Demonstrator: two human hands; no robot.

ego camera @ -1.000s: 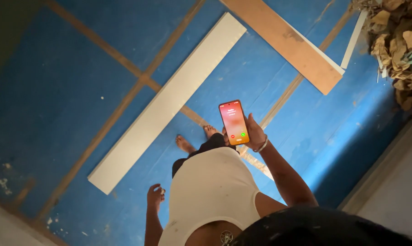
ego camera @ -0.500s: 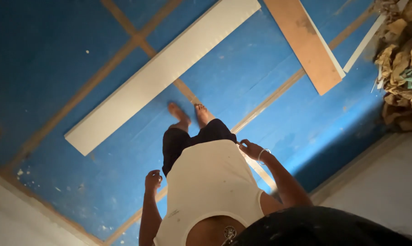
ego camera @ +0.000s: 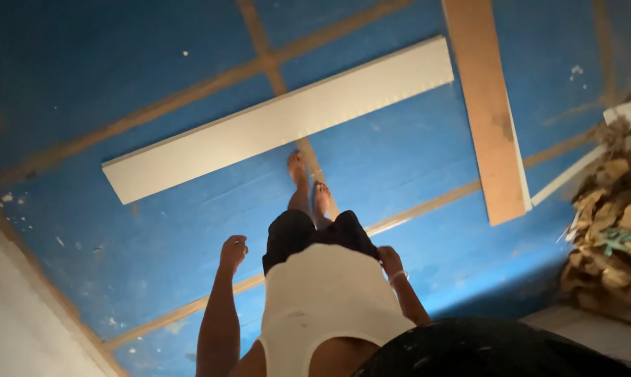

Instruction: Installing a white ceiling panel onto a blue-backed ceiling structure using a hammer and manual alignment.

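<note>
Hands hang empty above blue floor, white board ahead

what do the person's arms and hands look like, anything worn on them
Both arms are bare, with no sleeves; the white top is sleeveless. The left hand wears nothing visible. The right hand has a thin pale bracelet at the wrist. No gloves on either.

Blue floor crossed by tan strips, bearing a long white board, a brown plank, bare feet, crumpled paper heap at edge.
</note>
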